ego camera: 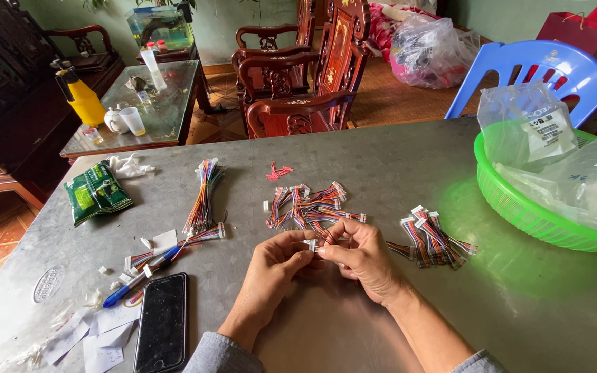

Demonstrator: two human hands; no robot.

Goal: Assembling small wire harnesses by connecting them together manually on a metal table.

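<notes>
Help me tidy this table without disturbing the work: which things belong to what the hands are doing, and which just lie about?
In use:
left hand and right hand, pinching a small white connector
cable pile
cable bunch
long wire bundle

Lying about:
phone
blue pen
green packet
paper scraps
green basket
</notes>
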